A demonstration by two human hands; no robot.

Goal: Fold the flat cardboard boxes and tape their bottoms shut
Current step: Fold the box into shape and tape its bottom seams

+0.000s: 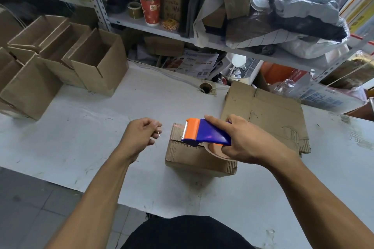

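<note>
Near the surface's (85,137) front edge, the box (194,157) sits under the right hand (240,141) gripping the tape roller (204,133); the left hand (141,133), just left, pinches the tape end.

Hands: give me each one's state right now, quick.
Left hand: fingers curled, seemingly pinching something thin; cannot tell what.
Right hand: gripping the tape dispenser over the box.

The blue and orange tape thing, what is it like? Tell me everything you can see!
The tape dispenser looks like shiny plastic: a blue body with an orange front end that has a small toothed edge. A brownish tape roll sits underneath. It is tilted, orange end pointing left, just above the small cardboard box on the white table. The right hand holds it, fingers wrapped round the roll and body.
</note>
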